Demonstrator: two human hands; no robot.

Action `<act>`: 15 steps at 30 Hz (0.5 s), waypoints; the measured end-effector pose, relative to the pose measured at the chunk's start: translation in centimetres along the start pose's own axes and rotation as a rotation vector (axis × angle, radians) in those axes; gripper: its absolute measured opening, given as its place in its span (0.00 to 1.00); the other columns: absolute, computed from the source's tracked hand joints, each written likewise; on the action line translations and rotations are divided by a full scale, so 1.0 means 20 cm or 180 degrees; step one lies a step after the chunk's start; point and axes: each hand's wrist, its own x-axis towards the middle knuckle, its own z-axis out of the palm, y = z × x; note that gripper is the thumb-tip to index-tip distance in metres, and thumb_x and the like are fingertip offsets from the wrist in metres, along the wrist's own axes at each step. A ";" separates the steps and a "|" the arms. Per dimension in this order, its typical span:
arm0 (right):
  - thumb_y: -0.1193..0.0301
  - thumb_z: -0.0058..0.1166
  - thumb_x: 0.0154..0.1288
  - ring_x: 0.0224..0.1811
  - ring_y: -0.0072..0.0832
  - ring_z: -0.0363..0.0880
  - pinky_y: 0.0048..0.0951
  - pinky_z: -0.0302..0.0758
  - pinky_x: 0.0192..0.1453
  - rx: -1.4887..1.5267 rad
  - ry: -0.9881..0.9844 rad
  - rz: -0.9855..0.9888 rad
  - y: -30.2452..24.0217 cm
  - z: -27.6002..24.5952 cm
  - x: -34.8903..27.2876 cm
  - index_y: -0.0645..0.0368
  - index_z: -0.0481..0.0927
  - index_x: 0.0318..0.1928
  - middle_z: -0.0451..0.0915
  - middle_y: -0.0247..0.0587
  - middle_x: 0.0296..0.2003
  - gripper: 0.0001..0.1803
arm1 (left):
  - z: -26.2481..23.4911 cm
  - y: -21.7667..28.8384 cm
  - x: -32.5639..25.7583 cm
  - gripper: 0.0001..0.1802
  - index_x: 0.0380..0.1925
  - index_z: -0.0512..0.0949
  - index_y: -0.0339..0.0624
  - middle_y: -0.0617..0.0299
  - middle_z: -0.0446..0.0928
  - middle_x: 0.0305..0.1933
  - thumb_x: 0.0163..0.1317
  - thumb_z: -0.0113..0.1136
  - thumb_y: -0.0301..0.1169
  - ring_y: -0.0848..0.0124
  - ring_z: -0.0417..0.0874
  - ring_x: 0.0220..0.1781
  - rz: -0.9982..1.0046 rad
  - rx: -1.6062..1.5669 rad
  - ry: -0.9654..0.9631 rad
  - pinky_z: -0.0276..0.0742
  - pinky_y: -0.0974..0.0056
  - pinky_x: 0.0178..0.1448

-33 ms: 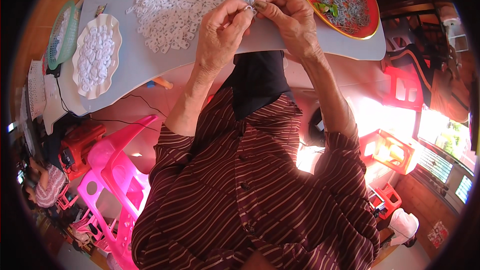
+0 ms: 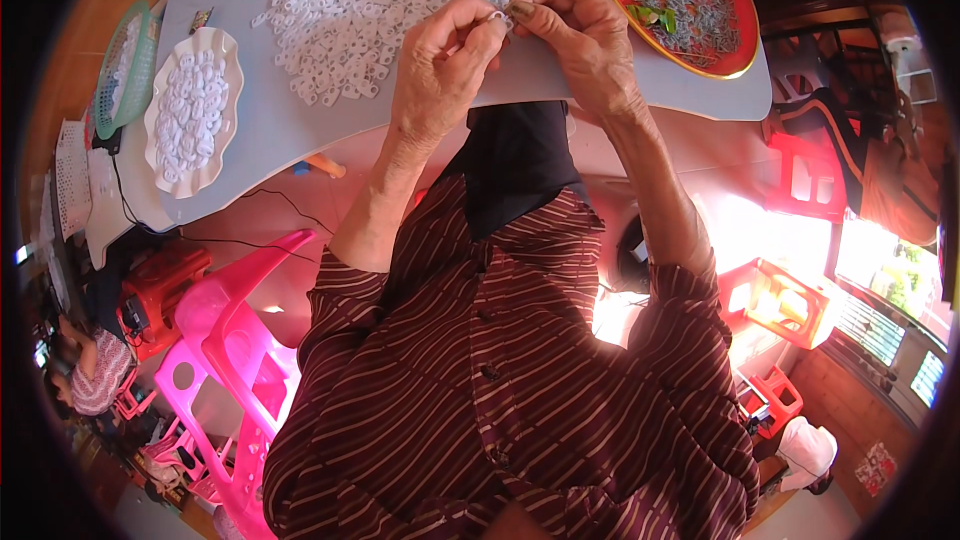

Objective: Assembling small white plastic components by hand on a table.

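Note:
Over the near edge of the table, my two hands meet at the fingertips. Between thumb and forefinger, my left hand (image 2: 448,58) pinches a small white plastic piece (image 2: 497,17) with a rounded end. My right hand (image 2: 583,40) is closed in a pinch right against that piece, its other fingers curled; what its fingertips hold is too small to make out. Left of my hands spreads a large heap of white oval plastic pieces with holes (image 2: 335,25). On the right stands a red round tray (image 2: 742,15) full of small grey metal pins (image 2: 690,0).
A scalloped white dish (image 2: 232,105) of white pieces stands at the table's left, beside a green basket (image 2: 108,100). More metal pins lie at the far edge. Pink chairs (image 2: 215,340) and red stools (image 2: 785,305) stand around the grey table (image 2: 270,145). A person (image 2: 100,370) sits at far left.

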 end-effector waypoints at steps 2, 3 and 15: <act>0.76 0.57 0.60 0.38 0.16 0.76 0.20 0.76 0.46 -0.0019 -0.0015 -0.0001 0.00 0.00 0.00 0.62 0.74 0.49 0.79 0.32 0.34 0.15 | 0.00 0.01 0.00 0.05 0.29 0.74 0.38 0.69 0.71 0.19 0.60 0.54 0.28 0.83 0.71 0.23 -0.0029 0.0022 -0.0015 0.66 0.74 0.28; 0.76 0.57 0.60 0.38 0.16 0.76 0.20 0.76 0.45 -0.0036 -0.0031 -0.0004 0.00 0.00 0.00 0.62 0.75 0.48 0.79 0.32 0.34 0.15 | 0.00 0.02 0.00 0.05 0.28 0.74 0.38 0.70 0.70 0.19 0.60 0.54 0.28 0.83 0.70 0.23 -0.0056 0.0045 -0.0028 0.65 0.74 0.28; 0.73 0.55 0.64 0.30 0.13 0.72 0.15 0.70 0.38 -0.0559 -0.0074 -0.0015 -0.01 0.00 0.00 0.62 0.80 0.37 0.76 0.27 0.26 0.05 | -0.01 -0.01 0.00 0.07 0.29 0.75 0.38 0.70 0.71 0.21 0.62 0.55 0.31 0.82 0.70 0.23 0.0049 -0.0036 -0.0148 0.65 0.75 0.27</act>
